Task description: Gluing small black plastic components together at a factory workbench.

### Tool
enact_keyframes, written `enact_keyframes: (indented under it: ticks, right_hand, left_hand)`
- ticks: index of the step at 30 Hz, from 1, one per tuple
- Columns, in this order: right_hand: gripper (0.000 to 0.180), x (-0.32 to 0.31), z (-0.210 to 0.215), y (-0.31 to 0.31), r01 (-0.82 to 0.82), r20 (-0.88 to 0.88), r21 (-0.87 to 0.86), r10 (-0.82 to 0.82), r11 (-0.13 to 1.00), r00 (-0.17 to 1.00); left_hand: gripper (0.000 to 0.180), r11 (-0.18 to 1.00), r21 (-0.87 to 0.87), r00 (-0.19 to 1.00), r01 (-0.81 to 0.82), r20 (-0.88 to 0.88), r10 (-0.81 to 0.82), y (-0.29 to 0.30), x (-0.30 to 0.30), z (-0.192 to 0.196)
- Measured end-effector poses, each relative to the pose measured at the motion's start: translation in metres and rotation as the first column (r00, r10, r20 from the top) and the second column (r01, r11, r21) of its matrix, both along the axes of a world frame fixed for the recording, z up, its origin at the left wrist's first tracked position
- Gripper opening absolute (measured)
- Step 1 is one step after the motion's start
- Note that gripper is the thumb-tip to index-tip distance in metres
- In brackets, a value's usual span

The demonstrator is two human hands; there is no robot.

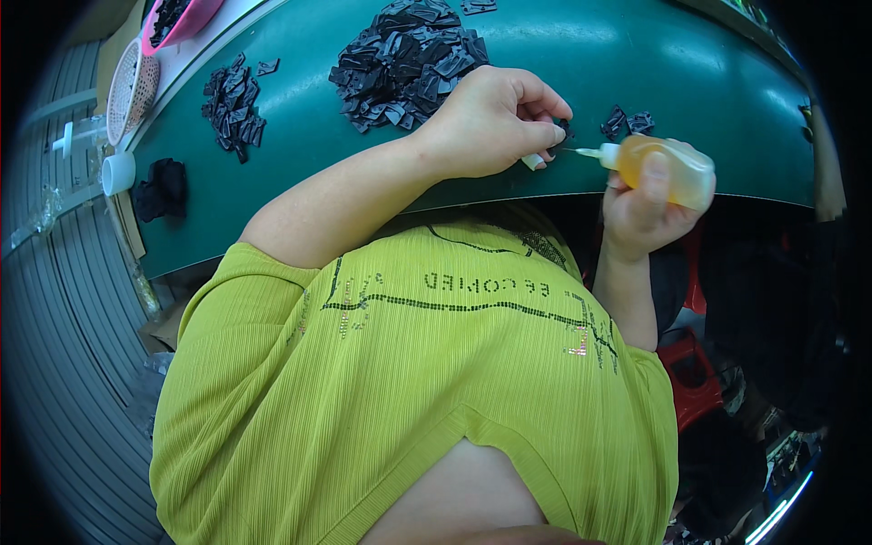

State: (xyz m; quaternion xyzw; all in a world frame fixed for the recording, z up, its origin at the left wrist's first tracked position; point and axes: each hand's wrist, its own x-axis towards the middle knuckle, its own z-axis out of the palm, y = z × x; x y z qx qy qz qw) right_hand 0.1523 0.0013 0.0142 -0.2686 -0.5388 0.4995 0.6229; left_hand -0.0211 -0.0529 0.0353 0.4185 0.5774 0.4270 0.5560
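Observation:
Between the thumb and fingers of my left hand (495, 123) is a small black plastic piece (564, 129), held up near the table's front edge. My right hand (645, 204) is wrapped round a squeeze bottle (668, 171) of amber liquid, tilted on its side. Its thin needle tip (577, 150) points left and reaches close to the black piece; whether they touch I cannot tell. Something small and white shows on or under my left fingers. A few black pieces (627, 122) lie just beyond the bottle.
On the green table (300, 173), a large heap of black pieces (409, 68) stands beyond my left forearm, with a smaller pile (234, 107) at the left. A black cloth bundle (161, 190), white cup (118, 173), pale basket (133, 91) and pink bowl (186, 23) line the left edge.

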Motion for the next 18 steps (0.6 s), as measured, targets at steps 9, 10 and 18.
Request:
enact_keyframes:
  ticks: [9,10,18]
  right_hand:
    - [0.022,0.029,0.011,0.022,0.046,-0.247,-0.152,-0.083,0.987,0.965]
    - [0.022,0.029,0.011,0.022,0.054,-0.243,-0.155,-0.091,0.987,0.966]
    - [0.028,0.025,0.009,0.015,0.038,-0.227,-0.19,-0.081,0.981,0.971]
  left_hand:
    - [0.024,0.989,0.142,0.954,0.032,-0.298,0.012,0.034,0.012,0.007]
    - [0.027,0.971,0.214,0.886,0.102,-0.463,0.009,0.039,0.015,0.007]
    - [0.031,0.996,0.089,0.294,-0.006,-0.952,0.087,0.06,-0.061,0.033]
